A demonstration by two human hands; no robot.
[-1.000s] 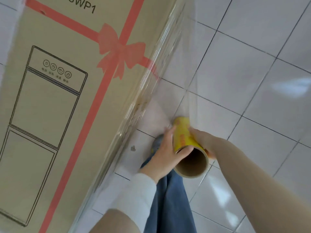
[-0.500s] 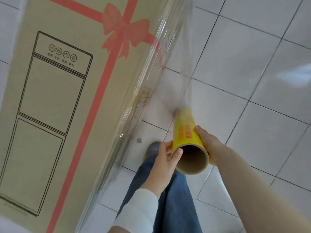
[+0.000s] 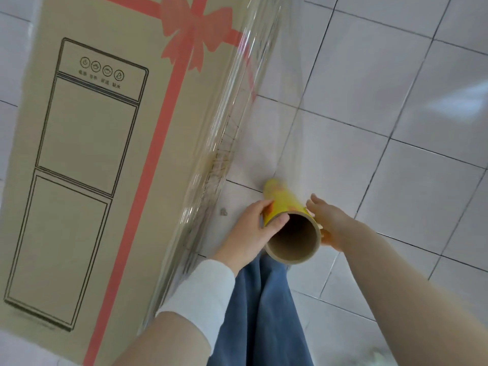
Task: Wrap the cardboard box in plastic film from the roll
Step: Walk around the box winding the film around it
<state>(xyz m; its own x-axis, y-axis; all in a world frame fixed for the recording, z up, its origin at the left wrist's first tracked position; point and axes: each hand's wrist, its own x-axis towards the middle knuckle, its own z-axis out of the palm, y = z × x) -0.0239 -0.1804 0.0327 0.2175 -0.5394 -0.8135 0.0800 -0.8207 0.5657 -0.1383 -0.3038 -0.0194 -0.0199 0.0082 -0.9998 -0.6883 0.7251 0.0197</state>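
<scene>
A tall cardboard box (image 3: 92, 154) with a printed water-dispenser drawing and a pink ribbon print fills the left of the head view. Clear plastic film (image 3: 266, 109) stretches from the box's right edge down to a yellow film roll (image 3: 285, 204) on a brown cardboard core, whose open end faces me. My left hand (image 3: 250, 228) grips the roll from the left, thumb over the core's rim. My right hand (image 3: 330, 220) holds the roll's right side with its fingers stretched along it. Layers of film cover the box's right side face.
White floor tiles (image 3: 396, 101) with dark grout lines spread to the right and behind the box. My blue trouser legs (image 3: 264, 313) show below the roll, close to the box's lower corner. A small dark speck (image 3: 223, 211) lies on the floor beside the box.
The roll and both hands have shifted right and away from the box, drawing out more film. The box has slid down and right in the view as my head moved.
</scene>
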